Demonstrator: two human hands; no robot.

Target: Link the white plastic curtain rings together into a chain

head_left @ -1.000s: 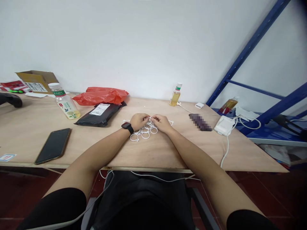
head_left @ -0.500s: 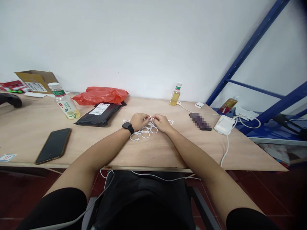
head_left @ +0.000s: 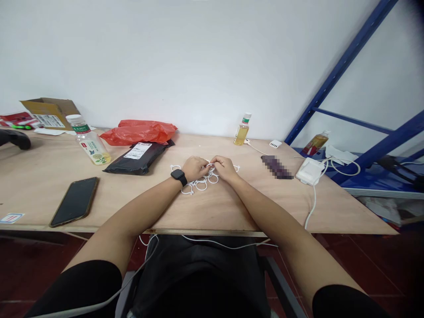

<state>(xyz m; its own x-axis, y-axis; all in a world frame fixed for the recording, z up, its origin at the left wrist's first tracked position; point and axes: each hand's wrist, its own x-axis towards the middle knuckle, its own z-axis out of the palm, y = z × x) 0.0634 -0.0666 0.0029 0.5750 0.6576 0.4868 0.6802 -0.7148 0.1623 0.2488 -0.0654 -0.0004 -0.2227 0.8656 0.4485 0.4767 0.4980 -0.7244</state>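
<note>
My left hand (head_left: 194, 168), with a black watch on its wrist, is closed in a pinch above the middle of the table. My right hand (head_left: 223, 168) is pinched too, its fingertips almost meeting those of the left. Between them they grip a white curtain ring (head_left: 211, 164), mostly hidden by the fingers. Several more white curtain rings (head_left: 201, 185), each with a small eyelet, lie loosely grouped on the wood under and around both hands. One ring (head_left: 237, 168) shows just past the right hand.
A black parcel (head_left: 132, 161) and red plastic bag (head_left: 139, 132) lie to the left, by a tilted-looking bottle (head_left: 89, 141) and a phone (head_left: 74, 202). Behind right stand a second bottle (head_left: 242, 130) and a white charger (head_left: 309, 171) with cables. A blue metal frame (head_left: 344, 75) rises at right.
Both hands have shifted slightly to the right, and the left wrist has turned a little. The fingers stay pinched around the white ring, while the loose rings look unmoved.
</note>
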